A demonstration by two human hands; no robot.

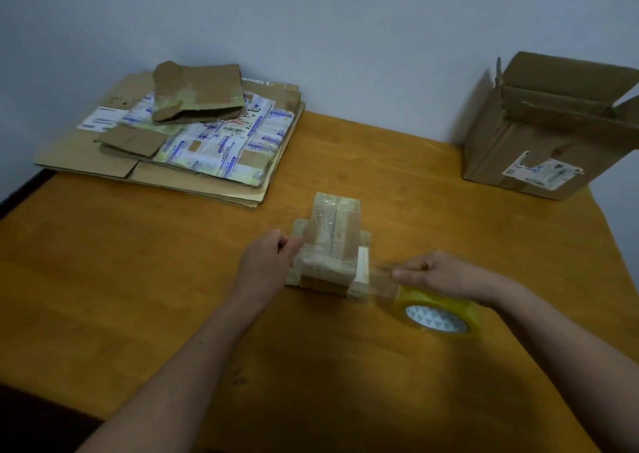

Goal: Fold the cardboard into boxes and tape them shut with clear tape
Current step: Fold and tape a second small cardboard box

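The right grip holds tape roll, left grip small box; flat cardboard, open carton behind

Wooden table, orange-brown, grain running left to right. Plain pale grey wall behind its far edge. Dark floor at lower left.

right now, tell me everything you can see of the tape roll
The tape roll is a wide ring of clear, yellowish tape on a core printed with pale triangles. It is tilted, its open face toward the camera, low over the table right of the box; whether it rests there is unclear. The right hand holds it from above. A blurred clear strip runs from it to the box's right side.
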